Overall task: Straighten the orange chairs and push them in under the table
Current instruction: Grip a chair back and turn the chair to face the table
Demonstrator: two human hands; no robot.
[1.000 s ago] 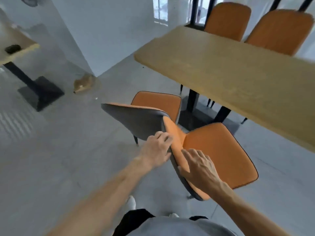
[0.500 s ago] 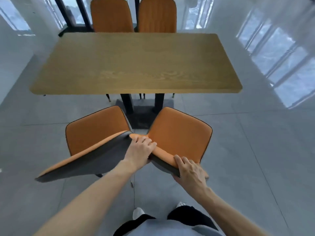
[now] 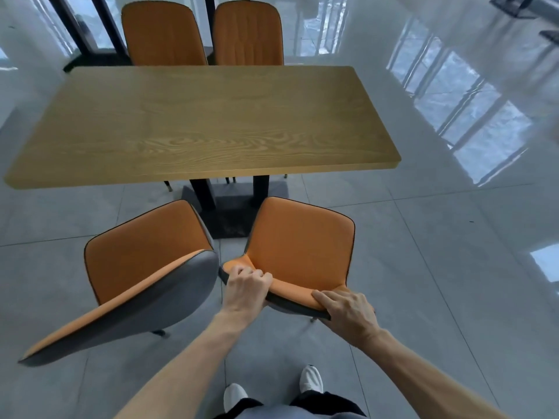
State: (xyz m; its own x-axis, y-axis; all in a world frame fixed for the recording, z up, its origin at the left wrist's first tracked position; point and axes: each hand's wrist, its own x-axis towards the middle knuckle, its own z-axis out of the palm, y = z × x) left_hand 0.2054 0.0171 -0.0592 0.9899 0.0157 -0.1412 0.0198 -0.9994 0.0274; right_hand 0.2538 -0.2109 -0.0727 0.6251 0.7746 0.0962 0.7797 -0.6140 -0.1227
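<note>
- Nearest are the person's white shoes (image 3: 311, 378), close behind the right chair (image 3: 302, 252). If the chair slips back, its rear legs may hit the feet.
- The left hand (image 3: 246, 287) is closed over the left end of that chair's backrest top, fingers curled over the edge. The right hand (image 3: 348, 309) is closed on the right end of the same edge. Both grips are high on the back, so a hard push could tip the chair forward instead of sliding it.
- The left chair (image 3: 142, 261) stands just beside, turned at an angle, its backrest corner almost touching the right chair's back near the left hand. If the right chair is pushed with a twist, the two backs may rub or catch, and the knuckles could be pinched between them.
- Both near seats are outside the table (image 3: 205, 122) and are not under it yet. The black base (image 3: 230, 213) and its posts stand between the two chairs, so a front leg going inward may strike them.
- The floor (image 3: 438, 267) is glossy tile; I judge legs may skid suddenly.
- Far chairs (image 3: 205, 34) already sit against the far edge.
</note>
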